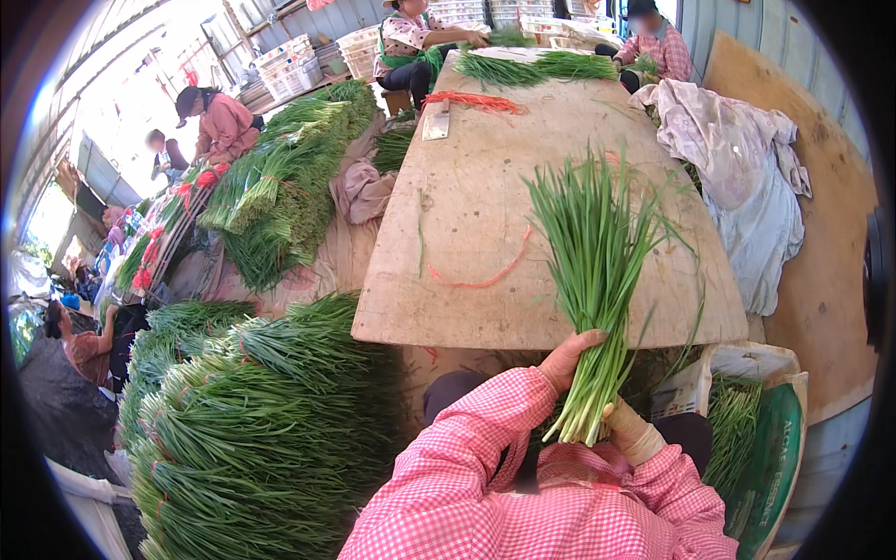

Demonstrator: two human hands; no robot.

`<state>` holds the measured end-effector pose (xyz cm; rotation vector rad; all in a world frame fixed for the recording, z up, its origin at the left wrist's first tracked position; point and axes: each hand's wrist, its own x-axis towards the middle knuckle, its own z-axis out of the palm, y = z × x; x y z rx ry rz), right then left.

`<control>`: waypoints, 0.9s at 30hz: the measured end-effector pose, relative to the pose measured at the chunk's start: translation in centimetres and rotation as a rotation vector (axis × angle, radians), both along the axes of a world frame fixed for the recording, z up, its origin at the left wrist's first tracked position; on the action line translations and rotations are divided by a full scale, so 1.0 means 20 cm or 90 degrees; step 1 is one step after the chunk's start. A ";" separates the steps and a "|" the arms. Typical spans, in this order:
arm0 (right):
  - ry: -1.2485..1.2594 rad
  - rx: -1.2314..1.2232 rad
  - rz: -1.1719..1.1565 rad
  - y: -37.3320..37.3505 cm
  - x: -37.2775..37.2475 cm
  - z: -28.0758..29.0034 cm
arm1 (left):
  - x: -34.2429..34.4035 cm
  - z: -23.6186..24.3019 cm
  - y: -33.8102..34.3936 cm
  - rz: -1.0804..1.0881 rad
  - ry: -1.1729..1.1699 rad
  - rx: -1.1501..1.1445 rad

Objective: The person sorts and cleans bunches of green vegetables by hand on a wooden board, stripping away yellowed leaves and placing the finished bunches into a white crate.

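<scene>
A loose bunch of long green chives [597,252] is held upright over the near edge of the wooden table, leaf tips up and pale stem ends down. My left hand [571,360] wraps round its lower middle, thumb across the front. Low on the right, my right hand [633,431], in a tan covering, grips the bunch by the pale stem ends; its fingers are partly hidden behind the stalks. A red tie strip [485,283] lies curved on the wooden table [448,322], near a few stray leaves.
Tied chive bundles [252,429] are heaped at my left, with another pile [289,177] beyond. A crate of loose chives [733,420] stands at my right. A cleaver [436,123] and red strips [476,101] lie farther up the table. Several people work around it.
</scene>
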<state>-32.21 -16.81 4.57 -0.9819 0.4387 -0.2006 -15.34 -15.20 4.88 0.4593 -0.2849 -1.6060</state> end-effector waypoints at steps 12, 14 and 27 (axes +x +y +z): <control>0.122 0.129 -0.089 -0.08 -0.02 -0.01 | -0.11 -0.16 0.05 -0.025 0.110 0.141; 0.132 0.126 -0.063 -0.10 -0.04 -0.07 | -0.12 -0.17 0.09 -0.012 0.080 0.161; 0.270 -0.430 -0.244 -0.01 0.03 -0.23 | -0.23 -0.27 0.26 0.109 -0.141 0.223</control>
